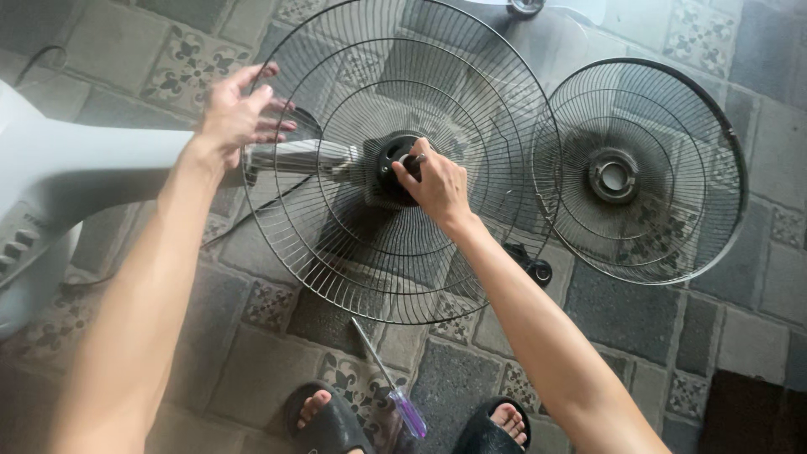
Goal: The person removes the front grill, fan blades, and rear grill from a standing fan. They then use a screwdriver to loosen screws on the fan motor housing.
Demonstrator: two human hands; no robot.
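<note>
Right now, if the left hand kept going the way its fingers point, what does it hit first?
The left hand points right, fingers spread, at the rim of the rear wire guard mounted on the fan. It would likely meet those rim wires first, with the motor neck just behind. Depth is unclear; it may already touch.

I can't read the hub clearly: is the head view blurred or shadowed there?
Head view: even, soft daylight, no glare; the right hand covers part of the black round plastic hub; the left hand shows slight motion blur; the wire grille is sharp, with faint shadows on the tiles.
</note>
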